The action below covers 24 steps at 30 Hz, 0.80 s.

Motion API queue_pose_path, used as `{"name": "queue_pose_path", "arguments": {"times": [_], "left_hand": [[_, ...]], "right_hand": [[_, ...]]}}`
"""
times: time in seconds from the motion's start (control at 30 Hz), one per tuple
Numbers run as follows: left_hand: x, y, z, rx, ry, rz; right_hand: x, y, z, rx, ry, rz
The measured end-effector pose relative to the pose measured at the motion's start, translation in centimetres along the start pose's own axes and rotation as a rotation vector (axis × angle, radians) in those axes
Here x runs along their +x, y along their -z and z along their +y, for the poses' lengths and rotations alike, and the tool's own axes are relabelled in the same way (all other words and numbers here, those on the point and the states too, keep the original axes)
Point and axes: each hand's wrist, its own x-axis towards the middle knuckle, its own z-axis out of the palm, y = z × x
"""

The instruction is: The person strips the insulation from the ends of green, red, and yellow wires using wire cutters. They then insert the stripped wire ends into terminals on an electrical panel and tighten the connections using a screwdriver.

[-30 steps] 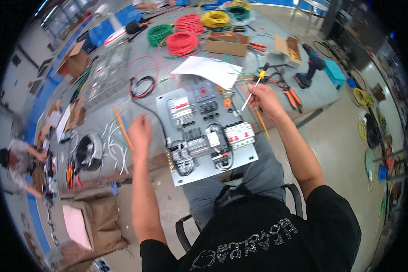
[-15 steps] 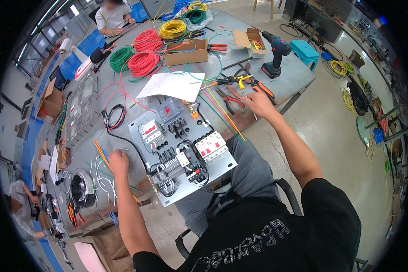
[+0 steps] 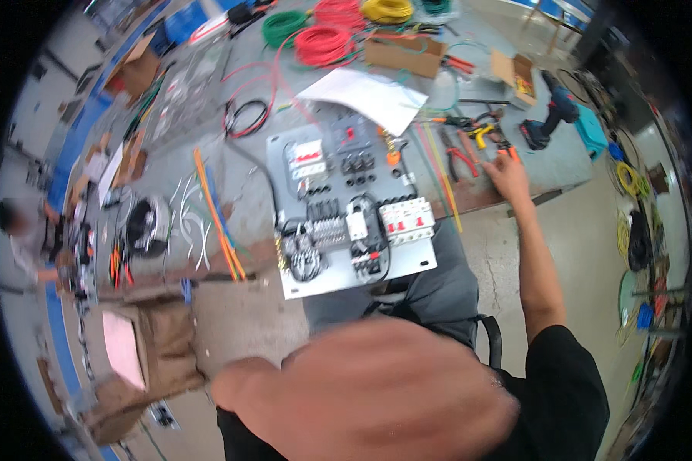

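Note:
My left hand [image 3: 377, 392] fills the lower middle, very near the camera and smeared by motion. Its fingers and anything in them cannot be made out. My right hand [image 3: 507, 180] reaches the table's right edge with bent fingers close together, by orange-handled pliers [image 3: 507, 147]; what lies under the fingertips is hidden. Left of it lie red-handled pliers [image 3: 461, 161] and a yellow-handled tool [image 3: 481, 137]. A grey metal mounting plate [image 3: 338, 283] rests partly over my legs, bearing white circuit breakers [image 3: 407, 221] with red switches, a terminal strip [image 3: 327, 230] and black wiring.
A white paper sheet [image 3: 369, 96] lies behind the plate. Beyond it are red wire coils [image 3: 324, 48] and a cardboard box [image 3: 404, 55]. A cordless drill [image 3: 550, 119] stands at right. Orange wires or strips [image 3: 217, 219] lie at left. Another person [image 3: 27, 238] sits far left.
My left hand has left the loose wires on the table and come up close to the camera. My right hand has shifted toward the orange-handled pliers. The whole view has turned.

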Motion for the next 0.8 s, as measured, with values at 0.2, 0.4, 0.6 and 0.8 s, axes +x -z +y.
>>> {"name": "queue_pose_path", "arguments": {"times": [0.2, 0.4, 0.6, 0.8], "left_hand": [[1.9, -6.3, 1.4, -0.02, -0.383, 0.32], [1.7, -8.1, 0.0, 0.096, -0.377, 0.493], [2.4, -11.2, -0.3, 0.031, -0.357, 0.369], [-1.1, -8.2, -0.7, -0.041, -0.019, -0.18]], "right_hand": [[-4.5, 2.7, 1.4, 0.307, -0.151, 0.124], [-11.7, 1.2, 4.7, 0.681, -0.291, 0.077], [-17.8, -1.2, 0.1, 1.021, -0.415, -0.311], [-21.9, -2.9, -3.5, 1.229, -0.482, -0.753]]}}
